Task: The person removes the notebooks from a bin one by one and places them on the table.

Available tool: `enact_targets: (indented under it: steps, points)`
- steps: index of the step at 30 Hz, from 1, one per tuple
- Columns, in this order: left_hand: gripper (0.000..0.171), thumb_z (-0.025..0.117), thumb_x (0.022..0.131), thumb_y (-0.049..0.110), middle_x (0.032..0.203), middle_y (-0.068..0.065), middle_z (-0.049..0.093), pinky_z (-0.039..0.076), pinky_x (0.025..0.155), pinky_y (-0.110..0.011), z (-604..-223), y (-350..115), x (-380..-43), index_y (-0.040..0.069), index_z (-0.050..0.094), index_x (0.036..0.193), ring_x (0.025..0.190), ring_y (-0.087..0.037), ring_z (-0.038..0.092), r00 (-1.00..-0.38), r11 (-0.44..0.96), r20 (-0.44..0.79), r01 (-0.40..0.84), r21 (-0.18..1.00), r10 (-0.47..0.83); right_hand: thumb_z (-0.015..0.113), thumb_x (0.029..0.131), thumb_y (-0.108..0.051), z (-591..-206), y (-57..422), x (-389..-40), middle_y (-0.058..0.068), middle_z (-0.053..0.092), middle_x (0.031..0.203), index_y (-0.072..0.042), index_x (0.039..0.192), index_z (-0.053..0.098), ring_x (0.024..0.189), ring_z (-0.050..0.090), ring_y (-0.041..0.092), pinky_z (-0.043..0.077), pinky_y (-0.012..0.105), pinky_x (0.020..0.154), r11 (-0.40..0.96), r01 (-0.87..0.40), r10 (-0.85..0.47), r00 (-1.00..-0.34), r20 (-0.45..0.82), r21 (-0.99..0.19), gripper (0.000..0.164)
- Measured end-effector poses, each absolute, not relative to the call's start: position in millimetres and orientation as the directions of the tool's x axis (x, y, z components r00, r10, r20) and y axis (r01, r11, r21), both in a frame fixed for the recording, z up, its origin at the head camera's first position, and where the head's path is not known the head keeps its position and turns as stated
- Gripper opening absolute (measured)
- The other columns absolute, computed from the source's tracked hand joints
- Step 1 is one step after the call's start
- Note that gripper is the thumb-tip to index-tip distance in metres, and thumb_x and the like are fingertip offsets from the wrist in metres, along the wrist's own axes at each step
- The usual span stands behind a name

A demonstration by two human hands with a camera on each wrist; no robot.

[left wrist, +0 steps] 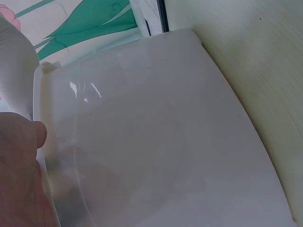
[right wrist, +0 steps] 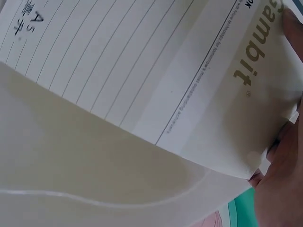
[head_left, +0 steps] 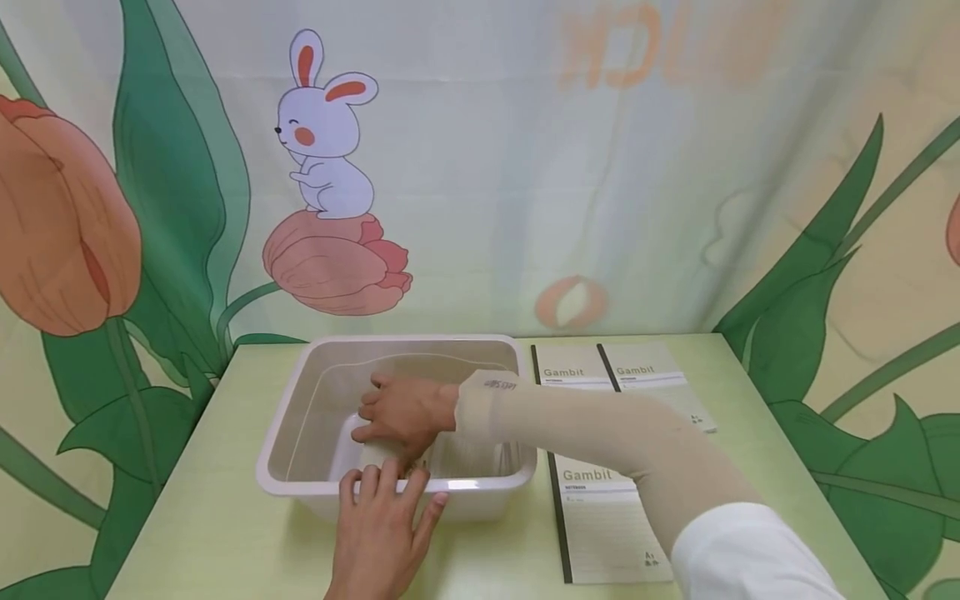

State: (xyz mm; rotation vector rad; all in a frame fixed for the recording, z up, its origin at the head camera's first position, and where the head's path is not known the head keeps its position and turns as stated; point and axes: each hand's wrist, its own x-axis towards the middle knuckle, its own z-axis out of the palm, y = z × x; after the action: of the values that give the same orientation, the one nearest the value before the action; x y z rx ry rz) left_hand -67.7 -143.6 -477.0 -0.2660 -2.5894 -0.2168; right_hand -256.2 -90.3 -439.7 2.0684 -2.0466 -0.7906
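Note:
My right hand (head_left: 408, 412) reaches down into a pale plastic tub (head_left: 277, 433) and grips a Gambit notebook (right wrist: 142, 80) near its titled end. In the right wrist view, the fingers (right wrist: 279, 184) bend around that end, and the lined cover lies at a slant beside the tub's inner wall. Much of this notebook is hidden in the head view by the hand and the near rim. My left hand (head_left: 382, 521) holds the tub's near rim, fingers hooked over it and thumb on the outer side. The left wrist view shows the tub's smooth outer wall (left wrist: 142, 127) beside the thumb.
Right of the tub, two more Gambit notebooks (head_left: 566, 367) lie side by side at the back of the pale green table (head_left: 202, 500). Another notebook (head_left: 607, 533) lies nearer the front, partly under my right sleeve. A printed curtain (head_left: 480, 167) hangs behind the table.

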Motion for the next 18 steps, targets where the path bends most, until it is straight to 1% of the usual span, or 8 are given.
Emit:
enact_targets:
  steps: [6,10,14,18]
  points:
    - [0.045,0.038,0.099,0.058,0.098,-0.008,0.052,0.034,0.093,-0.055,-478,-143,-68,0.019,0.059,0.104,0.091,-0.031,0.048,-0.842,0.968,0.519,0.230,0.097,0.148,0.045,0.084,-0.079,-423,-83,-256,-0.006,0.060,0.120,-0.032,0.136,0.043,0.115,0.053,0.014,0.036,0.039,0.101,-0.008,-0.888,-0.975,-0.095,-0.199,0.460,0.070]
    - [0.048,0.034,0.100,0.059,0.096,-0.008,0.051,0.033,0.093,-0.055,-478,-143,-68,0.018,0.059,0.103,0.092,-0.031,0.048,-0.835,0.967,0.529,0.236,0.096,0.152,0.046,0.084,-0.079,-408,-78,-256,-0.006,0.059,0.121,-0.030,0.136,0.042,0.117,0.051,0.015,0.034,0.042,0.106,0.048,-0.896,-0.983,-0.122,-0.140,0.442,0.071]
    - [0.049,0.033,0.100,0.059,0.095,-0.009,0.052,0.033,0.093,-0.054,-478,-143,-69,0.018,0.060,0.104,0.091,-0.031,0.049,-0.827,0.964,0.540,0.246,0.097,0.156,0.044,0.083,-0.081,-393,-72,-260,-0.006,0.058,0.118,-0.029,0.134,0.044,0.115,0.050,0.014,0.031,0.043,0.108,0.119,-0.906,-0.986,-0.155,-0.058,0.405,0.073]
    - [0.047,0.035,0.100,0.058,0.094,-0.009,0.052,0.034,0.091,-0.054,-478,-142,-70,0.018,0.060,0.104,0.090,-0.031,0.050,-0.822,0.963,0.548,0.251,0.099,0.158,0.042,0.081,-0.084,-376,-66,-266,-0.007,0.058,0.113,-0.029,0.132,0.047,0.110,0.050,0.014,0.031,0.043,0.105,0.199,-0.898,-0.978,-0.207,0.022,0.392,0.075]
